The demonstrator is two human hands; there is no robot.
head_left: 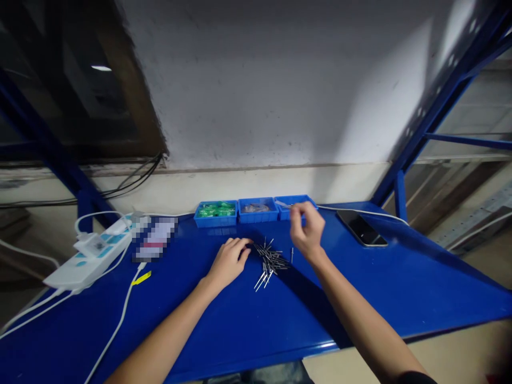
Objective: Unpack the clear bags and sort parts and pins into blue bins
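A loose pile of thin metal pins that look like blind rivets [272, 260] lies on the blue table. My left hand [230, 261] rests at the pile's left side, thumb and index finger apart, with the index fingertip beside the outermost rivets. Over the table to the right, my right hand [307, 226] is raised in front of the right blue bin [285, 214], its fingers curled together. What they hold, if anything, cannot be made out. One single rivet [292, 255] lies apart, between the pile and my right hand.
Beside the right bin stand a blue bin with green pieces [216, 221] and a middle blue bin [258, 217]. A phone [362, 228] lies at right. On the left are a white power strip [88, 258], a pixelated device [156, 239] and white cables [125, 314].
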